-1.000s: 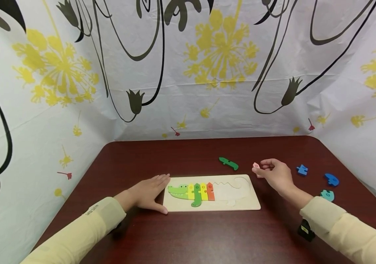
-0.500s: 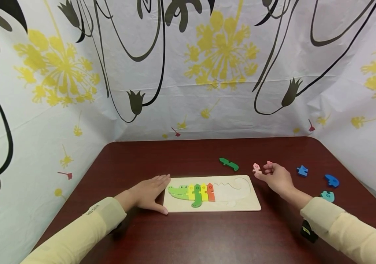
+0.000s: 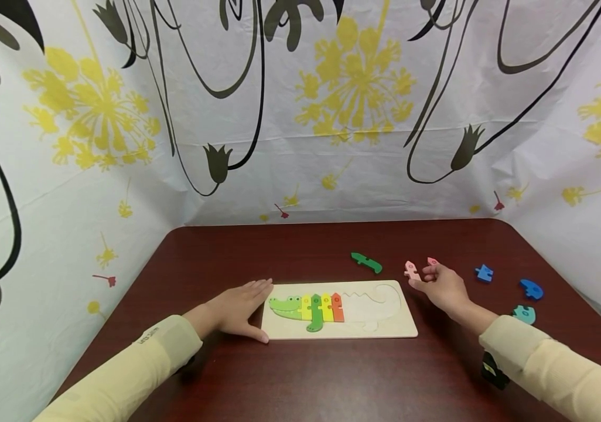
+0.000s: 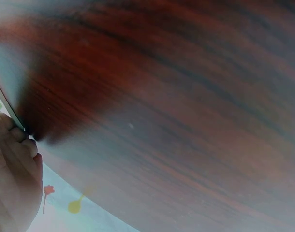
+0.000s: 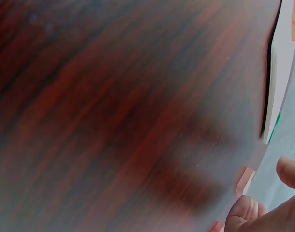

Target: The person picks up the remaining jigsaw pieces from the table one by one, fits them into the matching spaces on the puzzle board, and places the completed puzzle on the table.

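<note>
On the table lies a pale wooden puzzle board (image 3: 379,305) with a crocodile's head and yellow, green and orange body pieces set in its left part. My left hand (image 3: 239,308) rests flat along the board's left edge, fingers straight and thumb by the near corner. My right hand (image 3: 445,287) is low over the table right of the board, thumb and fingers apart. A light pink puzzle piece (image 3: 412,270) lies just beyond its thumb. A second, darker pink piece (image 3: 432,261) shows partly behind its fingertips; whether they touch it is unclear. In the right wrist view the thumb (image 5: 288,173) stands apart from the fingers.
A green piece (image 3: 366,262) lies behind the board. To the right of my right hand are a blue piece (image 3: 484,273), a blue curved piece (image 3: 531,288) and a teal piece (image 3: 524,314). A printed cloth (image 3: 353,176) hangs behind the dark red table (image 3: 321,375).
My right hand has let go of the light pink piece and drawn slightly right, bringing the second pink piece into sight. The left hand has stayed put.
</note>
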Tool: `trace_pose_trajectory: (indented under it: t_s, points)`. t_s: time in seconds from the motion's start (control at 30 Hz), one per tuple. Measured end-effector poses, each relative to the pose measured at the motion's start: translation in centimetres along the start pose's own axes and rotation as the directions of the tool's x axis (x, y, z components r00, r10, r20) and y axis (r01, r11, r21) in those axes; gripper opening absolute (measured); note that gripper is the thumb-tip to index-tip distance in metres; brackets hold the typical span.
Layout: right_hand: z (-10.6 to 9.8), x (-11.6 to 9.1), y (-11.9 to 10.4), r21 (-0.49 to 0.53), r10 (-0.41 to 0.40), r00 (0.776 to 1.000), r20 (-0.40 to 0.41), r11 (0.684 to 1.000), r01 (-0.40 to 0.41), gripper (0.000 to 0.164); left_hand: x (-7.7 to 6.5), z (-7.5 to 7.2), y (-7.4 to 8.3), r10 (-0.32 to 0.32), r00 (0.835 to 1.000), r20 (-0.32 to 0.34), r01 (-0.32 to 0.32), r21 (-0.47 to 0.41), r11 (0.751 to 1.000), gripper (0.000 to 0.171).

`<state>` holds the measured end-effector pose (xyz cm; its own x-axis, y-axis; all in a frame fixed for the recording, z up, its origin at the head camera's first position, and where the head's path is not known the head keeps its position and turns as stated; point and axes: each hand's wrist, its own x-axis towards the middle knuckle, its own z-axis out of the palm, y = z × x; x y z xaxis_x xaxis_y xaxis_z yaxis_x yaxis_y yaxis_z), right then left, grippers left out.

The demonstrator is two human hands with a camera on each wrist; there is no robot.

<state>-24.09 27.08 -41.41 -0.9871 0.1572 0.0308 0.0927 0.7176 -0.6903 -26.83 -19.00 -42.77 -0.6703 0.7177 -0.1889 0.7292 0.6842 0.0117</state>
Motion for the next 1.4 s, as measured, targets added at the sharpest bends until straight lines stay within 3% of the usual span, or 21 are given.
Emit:
trace_pose_trajectory:
  t_s: [0.8, 1.13, 1.4]
  points:
    - [1.0, 0.7, 1.2, -0.064, -0.027, 0.999, -0.032, 0.998, 0.025, 0.053, -0.1, -0.2, 0.1, 0.02, 1.0, -0.012, -0.02, -0.005, 1.0, 0.119]
    - [1.6, 0.6, 1.7, -0.052, -0.072, 0.995, -0.069, 0.996, 0.068, 0.05, -0.2, -0.2, 0.2, 0.011, 1.0, -0.002, -0.011, -0.006, 1.0, 0.119]
    - [2.0, 0.6, 1.6, -0.009, -0.033, 0.996, -0.08, 0.999, 0.033, 0.054, -0.1, -0.2, 0.1, 0.013, 1.0, -0.006, -0.013, 0.004, 1.0, 0.119]
